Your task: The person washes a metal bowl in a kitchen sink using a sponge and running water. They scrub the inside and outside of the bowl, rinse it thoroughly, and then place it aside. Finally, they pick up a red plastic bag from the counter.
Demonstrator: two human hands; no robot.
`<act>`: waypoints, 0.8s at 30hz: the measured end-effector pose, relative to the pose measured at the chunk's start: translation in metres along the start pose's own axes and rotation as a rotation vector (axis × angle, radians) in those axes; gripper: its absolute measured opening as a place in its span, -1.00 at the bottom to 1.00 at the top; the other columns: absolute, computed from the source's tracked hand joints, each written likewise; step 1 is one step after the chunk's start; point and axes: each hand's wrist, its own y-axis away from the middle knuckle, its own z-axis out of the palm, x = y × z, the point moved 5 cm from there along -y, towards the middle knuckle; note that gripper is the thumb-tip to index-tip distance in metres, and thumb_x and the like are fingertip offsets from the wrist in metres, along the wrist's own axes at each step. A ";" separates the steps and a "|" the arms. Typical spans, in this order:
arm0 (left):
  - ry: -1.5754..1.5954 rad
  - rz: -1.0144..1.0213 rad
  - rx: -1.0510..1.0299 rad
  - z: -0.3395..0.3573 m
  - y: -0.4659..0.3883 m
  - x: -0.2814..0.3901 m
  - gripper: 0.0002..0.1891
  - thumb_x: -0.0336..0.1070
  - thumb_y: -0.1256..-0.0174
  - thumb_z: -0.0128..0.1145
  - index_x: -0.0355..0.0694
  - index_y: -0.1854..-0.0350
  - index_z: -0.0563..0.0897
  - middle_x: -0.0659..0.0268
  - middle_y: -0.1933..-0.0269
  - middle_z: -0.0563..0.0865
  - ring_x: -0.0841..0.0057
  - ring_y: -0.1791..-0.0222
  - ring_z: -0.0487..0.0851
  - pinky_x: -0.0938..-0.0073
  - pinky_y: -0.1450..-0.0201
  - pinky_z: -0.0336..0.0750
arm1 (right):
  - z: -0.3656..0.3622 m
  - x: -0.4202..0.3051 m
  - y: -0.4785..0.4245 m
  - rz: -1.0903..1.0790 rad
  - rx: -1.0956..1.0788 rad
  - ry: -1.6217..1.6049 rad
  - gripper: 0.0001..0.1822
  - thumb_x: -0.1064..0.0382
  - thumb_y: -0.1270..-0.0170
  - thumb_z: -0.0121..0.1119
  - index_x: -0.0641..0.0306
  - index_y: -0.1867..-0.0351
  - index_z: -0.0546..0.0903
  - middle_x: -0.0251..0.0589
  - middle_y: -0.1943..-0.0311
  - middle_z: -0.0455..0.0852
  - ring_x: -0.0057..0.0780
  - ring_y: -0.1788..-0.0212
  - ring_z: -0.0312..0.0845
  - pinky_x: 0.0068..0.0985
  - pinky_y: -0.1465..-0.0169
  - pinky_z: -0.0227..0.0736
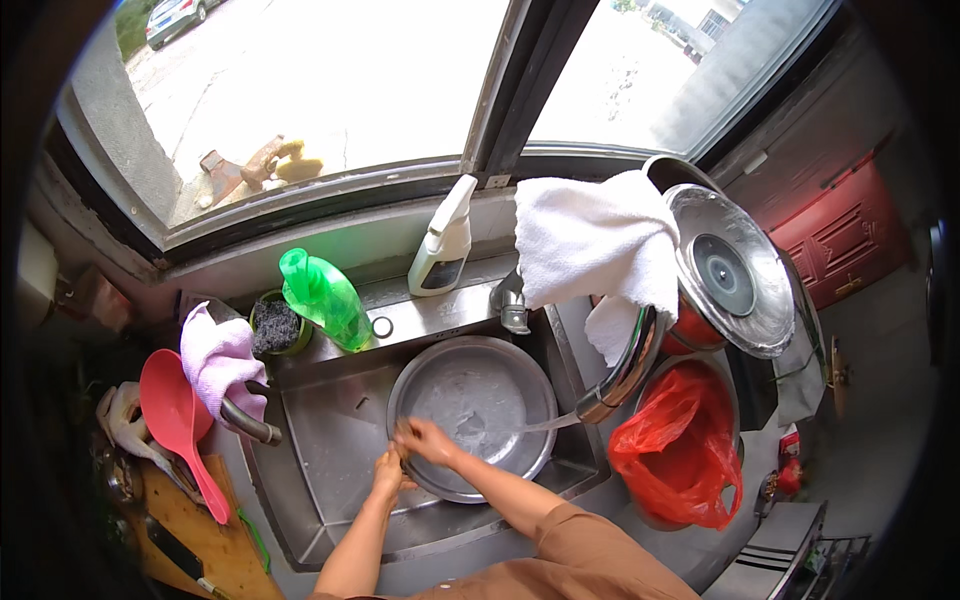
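Observation:
A round metal basin (480,375) stands in the stainless steel sink (330,457), and water runs into it from the chrome faucet spout (600,405). At the basin's left rim my right hand (426,442) is bent over my left hand (388,472), the two close together or touching. A small brownish thing seems to lie between the fingers, too small and blurred to name. Whether either hand grips the rim does not show.
Behind the sink stand a green bottle (326,300) and a white spray bottle (446,244). A white towel (592,232) drapes over the faucet. To the right is a red plastic bag (682,450); to the left, a pink ladle (169,405) and a knife (176,547) on a wooden board (150,502).

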 end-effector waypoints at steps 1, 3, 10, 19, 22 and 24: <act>0.013 -0.009 -0.001 0.000 0.000 0.000 -0.39 0.22 -0.47 -0.27 -0.28 -0.11 0.47 0.08 0.10 0.67 0.26 0.35 0.73 0.36 0.45 0.66 | 0.004 0.017 0.023 0.083 -0.236 0.116 -0.71 0.06 -0.23 0.19 0.28 0.41 0.57 -0.08 0.47 0.61 -0.31 0.39 0.48 -0.34 0.23 0.40; 0.043 -0.004 0.002 0.004 0.003 0.006 -0.42 0.18 -0.47 -0.25 -0.28 -0.16 0.42 0.08 0.01 0.63 0.22 0.20 0.70 0.24 0.32 0.67 | -0.018 0.064 0.068 0.140 -0.399 0.510 -0.72 0.06 -0.20 0.20 0.25 0.43 0.59 -0.07 0.49 0.64 -0.23 0.40 0.52 -0.30 0.22 0.43; 0.060 -0.043 -0.016 0.013 -0.015 0.009 -0.50 -0.07 -0.40 0.04 -0.27 -0.23 0.33 0.05 -0.08 0.59 0.16 0.00 0.63 -0.01 0.12 0.61 | -0.105 0.077 0.017 0.040 0.503 0.856 -0.89 0.27 -0.10 0.10 0.11 0.35 0.64 -0.07 0.23 0.58 -0.03 0.07 0.49 -0.15 0.04 0.45; 0.292 -0.371 -0.286 0.019 -0.032 -0.015 -0.39 -0.03 -0.34 0.13 -0.17 -0.34 0.27 0.11 -0.27 0.44 0.16 -0.15 0.53 -0.19 0.04 0.54 | -0.178 -0.014 0.027 -0.036 0.291 1.514 -0.75 0.24 -0.14 0.05 0.15 0.20 0.69 -0.23 0.07 0.59 -0.30 0.01 0.44 -0.34 0.12 0.35; 0.387 -0.411 -0.363 0.016 -0.022 -0.006 -0.23 0.19 -0.26 0.14 -0.15 -0.39 0.20 0.17 -0.36 0.36 0.14 -0.29 0.40 -0.29 -0.12 0.40 | -0.127 0.032 0.089 0.609 -0.271 1.538 -0.66 0.13 -0.26 0.05 0.16 0.02 0.68 -0.22 -0.08 0.57 -0.17 -0.14 0.43 -0.27 -0.09 0.38; 0.457 -0.424 -0.426 0.026 -0.017 -0.007 -0.14 0.24 -0.22 0.16 -0.18 -0.42 0.18 0.14 -0.42 0.28 0.18 -0.37 0.31 -0.15 -0.27 0.31 | -0.060 0.069 0.112 0.680 -0.497 1.013 -0.59 -0.01 -0.30 0.00 0.19 0.04 0.68 -0.01 -0.03 0.65 -0.08 -0.09 0.57 -0.20 -0.06 0.48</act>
